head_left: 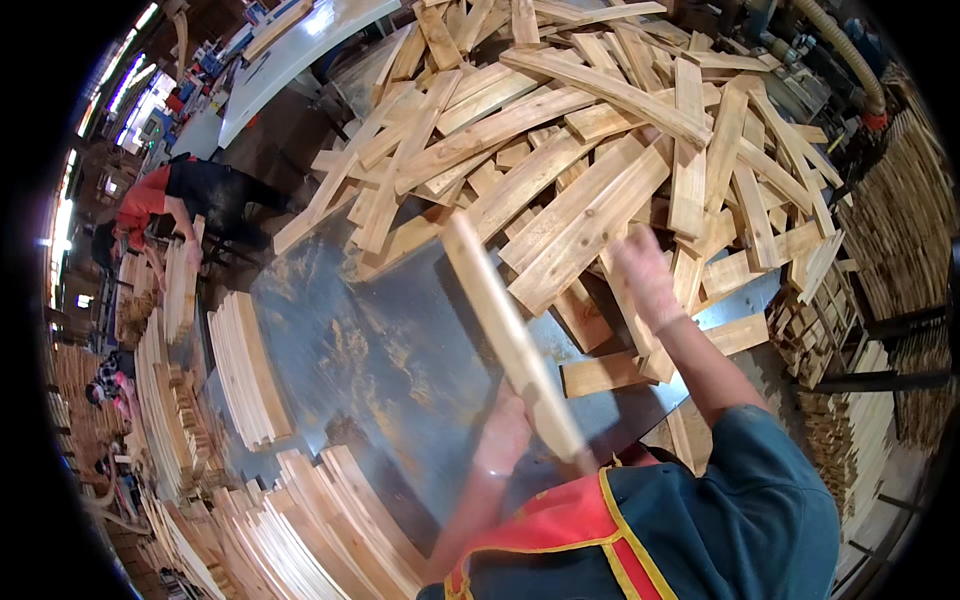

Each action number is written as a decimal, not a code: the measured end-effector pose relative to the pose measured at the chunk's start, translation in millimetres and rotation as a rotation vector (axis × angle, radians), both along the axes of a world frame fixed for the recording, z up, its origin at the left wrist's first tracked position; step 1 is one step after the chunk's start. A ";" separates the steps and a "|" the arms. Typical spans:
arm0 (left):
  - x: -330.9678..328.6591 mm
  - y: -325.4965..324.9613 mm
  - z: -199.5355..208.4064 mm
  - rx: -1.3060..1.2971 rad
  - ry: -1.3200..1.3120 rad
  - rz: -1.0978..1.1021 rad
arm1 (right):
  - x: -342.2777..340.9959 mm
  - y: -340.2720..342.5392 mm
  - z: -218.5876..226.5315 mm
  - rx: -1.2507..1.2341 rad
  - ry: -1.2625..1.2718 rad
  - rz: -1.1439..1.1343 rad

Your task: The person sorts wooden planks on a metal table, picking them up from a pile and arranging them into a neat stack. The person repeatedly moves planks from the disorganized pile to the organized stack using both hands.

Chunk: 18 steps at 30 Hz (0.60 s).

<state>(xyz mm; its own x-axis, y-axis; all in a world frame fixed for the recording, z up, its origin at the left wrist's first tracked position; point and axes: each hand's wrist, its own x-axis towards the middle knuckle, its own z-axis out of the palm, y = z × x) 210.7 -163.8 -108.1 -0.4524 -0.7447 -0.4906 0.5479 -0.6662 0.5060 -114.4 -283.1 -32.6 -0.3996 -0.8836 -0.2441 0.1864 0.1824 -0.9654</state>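
I see the left hand (503,436) closed on a long, pale, flat board (512,335), blurred, slanting above the dusty grey table (345,335); the right hand (645,275), too blurred to judge its grip, is at the heap of boards (592,225).

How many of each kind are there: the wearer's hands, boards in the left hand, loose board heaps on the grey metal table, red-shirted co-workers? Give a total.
Hands: 2 (left hand, right hand)
Held board: 1
Loose board heap: 1 (its boards overlap too much to count)
Red-shirted co-worker: 1
Total: 5
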 end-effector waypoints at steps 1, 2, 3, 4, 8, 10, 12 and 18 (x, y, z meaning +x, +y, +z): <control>3.9 0.3 -15.2 -0.005 0.055 0.040 | -18.4 -23.3 -20.8 0.029 -0.242 -0.149; -0.4 -7.8 -3.1 0.068 0.019 0.054 | -36.7 -47.3 -34.3 0.037 -0.473 -0.342; -1.1 -8.1 -1.3 0.037 -0.072 0.086 | -34.5 -66.5 -33.7 -0.004 -0.697 -0.468; -0.4 -11.1 -0.5 -0.003 -0.160 0.111 | -39.4 -83.8 -34.2 0.050 -0.699 -0.471; 41.6 3.4 11.2 -0.123 -0.471 0.149 | -38.4 -102.5 -43.5 0.126 -0.727 -0.083; 71.0 27.5 34.1 -0.057 -0.547 0.174 | 5.8 -81.5 -39.0 0.077 -0.540 0.111; 118.9 73.8 31.0 -0.191 -0.980 0.123 | 78.9 -34.7 -6.0 0.143 -0.457 0.224; 222.4 221.5 27.8 -0.407 -2.150 0.104 | 129.7 71.5 -52.8 0.000 0.082 0.277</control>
